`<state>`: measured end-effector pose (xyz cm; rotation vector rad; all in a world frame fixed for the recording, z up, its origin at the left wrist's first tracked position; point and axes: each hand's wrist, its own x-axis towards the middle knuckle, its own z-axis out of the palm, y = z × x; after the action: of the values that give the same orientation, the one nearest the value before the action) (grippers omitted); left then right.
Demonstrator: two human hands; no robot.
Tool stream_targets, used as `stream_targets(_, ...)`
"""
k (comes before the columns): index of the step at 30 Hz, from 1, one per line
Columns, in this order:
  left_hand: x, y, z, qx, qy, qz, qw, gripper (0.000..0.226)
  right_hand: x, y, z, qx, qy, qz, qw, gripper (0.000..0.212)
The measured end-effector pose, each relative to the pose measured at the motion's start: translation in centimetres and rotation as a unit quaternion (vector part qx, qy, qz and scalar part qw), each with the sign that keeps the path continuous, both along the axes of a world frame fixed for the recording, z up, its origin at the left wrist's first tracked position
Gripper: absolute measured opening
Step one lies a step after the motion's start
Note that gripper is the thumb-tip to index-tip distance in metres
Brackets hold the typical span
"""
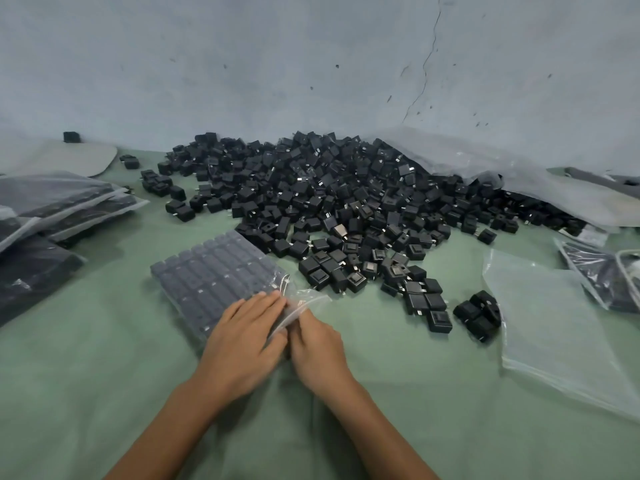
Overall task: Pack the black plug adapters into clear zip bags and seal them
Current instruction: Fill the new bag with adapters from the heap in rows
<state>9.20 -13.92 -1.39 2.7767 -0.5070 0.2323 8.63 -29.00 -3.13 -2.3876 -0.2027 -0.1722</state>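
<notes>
Right, sealing step by the look of it. The filled bag [214,271] lies flat on the green surface [104,375], adapters in neat rows inside, mouth end toward the person. Left hand [242,336] lies flat on the near end of the bag, fingers together, pressing it down. Right hand [317,344] pinches the loose mouth flap [304,299] just beside the left fingertips; whether the zip is closed yet, can't tell, plastic is crumpled and blurred there.

Risks as I judge them:
- Flap is bunched, so the zip tracks may misalign and leave a gap.
- Last row sits close to the mouth; an adapter prong could catch in the zip or pierce the film.
- Pressing on one end only could shove the rows out of order.
- Trapped air could make the bag bulge and the seal pop.

The loose pile [346,202] starts just beyond the bag; strays could get dragged along. Empty bags [554,323] wait to the right, packed bags [52,202] are stacked to the left.
</notes>
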Motion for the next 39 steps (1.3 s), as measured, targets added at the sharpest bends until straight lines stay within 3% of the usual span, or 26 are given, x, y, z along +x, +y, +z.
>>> stream_targets(4,0.2,0.2,-0.2,0.006,0.003,-0.004,1.000,0.055,-1.3,-2.2,0.5,0.101,-0.002,0.034,0.994,0.019)
stream_targets(7,0.1,0.1,-0.2,0.007,0.009,-0.002,1.000,0.064,-2.2,-5.8,0.8,0.086,-0.045,-0.005,0.995,0.023)
stream_targets(10,0.0,0.0,-0.2,0.008,0.010,0.002,1.000,0.072,-2.3,-10.4,1.5,0.010,-0.121,-0.116,0.986,0.024)
stream_targets(12,0.0,0.0,-0.2,0.004,0.011,0.004,1.000,0.080,-2.3,-13.1,1.7,-0.024,-0.152,-0.234,0.960,0.021)
stream_targets(15,0.0,-0.1,-0.2,0.003,0.016,0.004,1.000,0.082,-2.5,-15.3,0.7,-0.085,-0.102,-0.354,0.926,0.025)
stream_targets(19,0.1,-0.1,-0.2,-0.002,0.026,0.005,1.000,0.079,-2.7,-15.8,-0.6,-0.081,-0.041,-0.349,0.933,0.034)
stream_targets(24,0.1,0.0,-0.2,-0.006,0.030,0.003,1.000,0.081,-3.3,-16.0,-0.1,0.047,-0.073,-0.319,0.944,0.019)
stream_targets(27,0.1,0.0,-0.2,-0.009,0.032,0.005,0.999,0.075,-4.0,-14.0,0.8,0.216,-0.067,-0.305,0.925,0.017)
stream_targets(30,0.1,0.0,-0.1,-0.004,0.035,0.004,0.999,0.067,-3.4,-11.2,1.7,0.424,-0.015,-0.271,0.864,0.012)
stream_targets(33,0.2,0.1,-0.1,0.000,0.034,0.001,0.999,0.059,-2.0,-8.8,2.6,0.620,0.061,-0.189,0.759,0.021)
stream_targets(35,0.2,0.1,-0.1,-0.002,0.037,0.002,0.999,0.062,-1.4,-7.4,2.6,0.666,0.104,-0.158,0.722,0.026)
stream_targets(39,0.2,0.1,-0.1,-0.013,0.042,0.000,0.999,0.067,-1.0,-6.3,1.6,0.686,0.127,-0.126,0.705,0.024)
